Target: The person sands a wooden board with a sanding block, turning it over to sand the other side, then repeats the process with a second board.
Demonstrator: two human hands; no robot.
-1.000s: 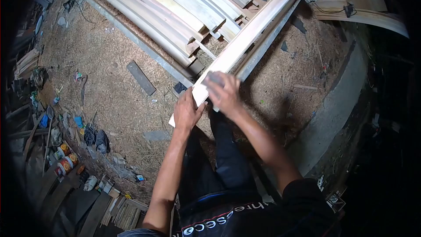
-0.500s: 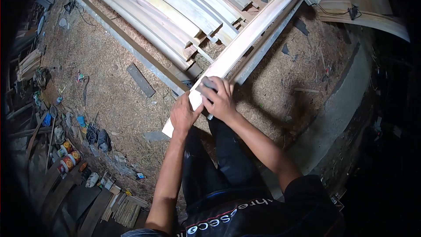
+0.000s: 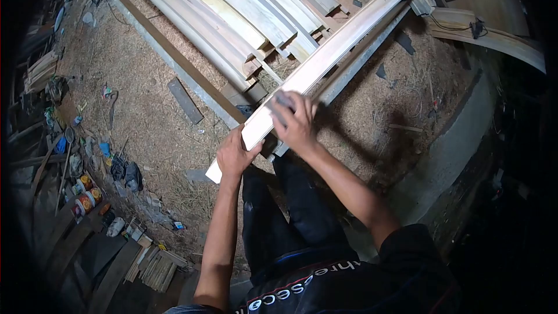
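A long, pale wooden board (image 3: 343, 43) runs slantwise from the upper right down to its near end in front of my legs. My left hand (image 3: 233, 154) is wrapped round the board close to that near end, thumb on one side and fingers on the other. Just farther up the board, my right hand (image 3: 298, 125) grips a dark grey sanding block (image 3: 282, 103) against the top face. Motion blurs the block, and the fingers cover part of it.
Several long planks (image 3: 232, 17) lie side by side beyond the board. A metal rail (image 3: 168, 49) borders them on the left, and another rail (image 3: 354, 64) runs beneath the board. Shavings cover the ground, where a short dark plank (image 3: 185, 101) lies. Paint tubs (image 3: 87, 197) stand at left.
My right hand has slid a little up the board with the sanding block. My left hand and the board's near end appear slightly lower and farther left.
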